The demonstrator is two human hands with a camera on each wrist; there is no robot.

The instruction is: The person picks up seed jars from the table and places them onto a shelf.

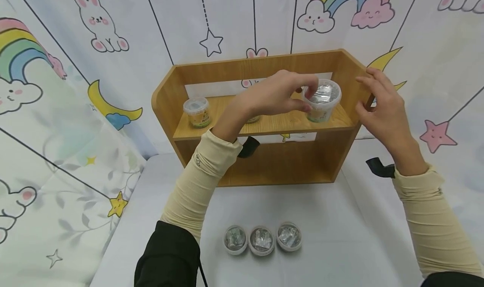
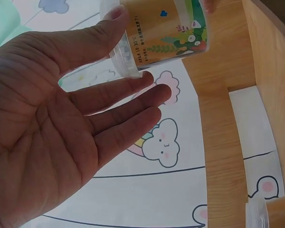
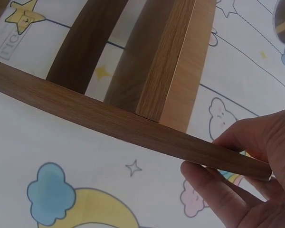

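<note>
My left hand (image 1: 277, 93) pinches a small clear lidded cup (image 1: 322, 112) by its rim, over the right end of the upper board of a wooden shelf (image 1: 287, 157). In the left wrist view the thumb lies on the lid of this cup (image 2: 166, 33), and its printed orange and green label shows; three fingers stretch out below it. My right hand (image 1: 387, 106) grips the shelf's right side panel (image 3: 128, 124) near its top, thumb on one face and fingers on the other.
Another lidded cup (image 1: 197, 112) stands at the left of the upper board. A third cup (image 1: 253, 119) is mostly hidden behind my left forearm. Three more cups (image 1: 261, 240) stand in a row on the white table (image 1: 321, 253) in front. A patterned cloth (image 1: 234, 9) hangs behind.
</note>
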